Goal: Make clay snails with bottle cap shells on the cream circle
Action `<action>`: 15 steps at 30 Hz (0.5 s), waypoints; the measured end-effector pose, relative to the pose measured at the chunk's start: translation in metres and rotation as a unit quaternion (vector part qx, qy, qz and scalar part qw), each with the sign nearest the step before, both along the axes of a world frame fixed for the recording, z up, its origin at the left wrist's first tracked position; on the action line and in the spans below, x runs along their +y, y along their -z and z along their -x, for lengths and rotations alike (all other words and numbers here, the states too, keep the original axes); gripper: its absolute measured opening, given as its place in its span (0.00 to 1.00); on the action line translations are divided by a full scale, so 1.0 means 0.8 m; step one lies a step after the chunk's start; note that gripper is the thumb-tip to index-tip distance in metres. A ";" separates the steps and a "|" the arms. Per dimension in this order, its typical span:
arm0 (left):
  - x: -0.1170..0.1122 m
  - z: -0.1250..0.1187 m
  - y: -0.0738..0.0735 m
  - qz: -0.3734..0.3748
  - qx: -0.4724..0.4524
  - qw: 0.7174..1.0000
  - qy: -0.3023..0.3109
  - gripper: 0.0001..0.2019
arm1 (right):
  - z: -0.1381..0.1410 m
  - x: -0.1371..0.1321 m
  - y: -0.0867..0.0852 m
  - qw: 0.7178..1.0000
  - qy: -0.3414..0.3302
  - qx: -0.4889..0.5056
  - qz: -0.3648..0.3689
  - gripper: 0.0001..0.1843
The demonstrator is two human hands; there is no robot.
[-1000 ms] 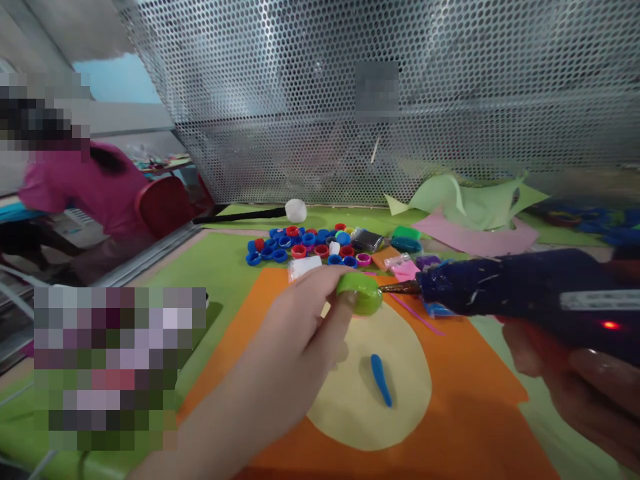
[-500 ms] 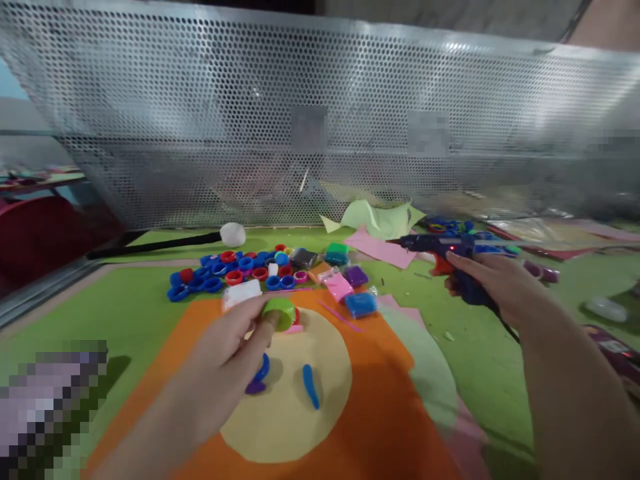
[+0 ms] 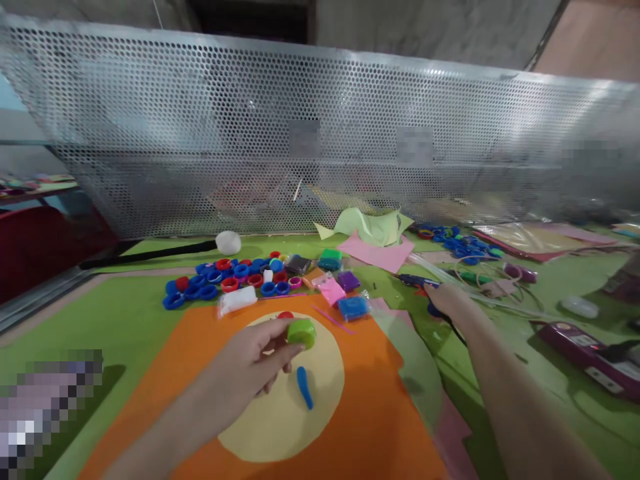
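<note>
While a green bottle cap [image 3: 301,333] is pinched in the fingertips of the left hand [image 3: 253,357] above the yellow paper circle [image 3: 280,427], the right hand [image 3: 450,301] is rested on the blue glue gun [image 3: 417,282] lying on the counter [image 3: 125,313] to the right, its grip not discernible.

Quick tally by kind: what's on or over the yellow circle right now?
Green cap, in left hand grip: 1
Blue clay strip: 1
Red cap, at the far edge: 1
Total visible: 3

one green cap [image 3: 301,333], one blue clay strip [image 3: 303,387], two hands, one glue gun [image 3: 417,283]
</note>
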State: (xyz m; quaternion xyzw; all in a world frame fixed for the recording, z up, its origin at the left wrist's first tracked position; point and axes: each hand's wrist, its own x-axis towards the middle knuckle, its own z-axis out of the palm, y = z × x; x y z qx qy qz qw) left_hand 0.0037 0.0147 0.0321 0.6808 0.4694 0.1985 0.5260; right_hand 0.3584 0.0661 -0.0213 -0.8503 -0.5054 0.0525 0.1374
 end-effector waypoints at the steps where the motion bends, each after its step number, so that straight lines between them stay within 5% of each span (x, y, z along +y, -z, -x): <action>1: 0.001 0.000 0.001 -0.004 0.002 1.000 -0.001 0.16 | 0.002 0.000 0.000 1.000 0.025 0.003 0.018 0.14; 4: 0.004 -0.001 0.004 -0.008 0.007 1.000 0.001 0.15 | 0.009 -0.006 -0.009 0.994 0.094 0.013 0.052 0.14; 7: 0.005 -0.002 0.002 0.001 0.001 1.000 0.005 0.13 | 0.022 -0.018 -0.028 0.995 0.093 0.016 0.040 0.14; 11: 0.002 -0.006 -0.002 -0.028 -0.003 0.999 -0.016 0.12 | 0.066 -0.030 -0.051 0.987 -0.131 0.085 -0.025 0.12; 15: -0.001 -0.004 -0.001 -0.053 -0.030 0.998 -0.016 0.11 | 0.118 -0.042 -0.058 0.908 -0.366 0.199 -0.046 0.10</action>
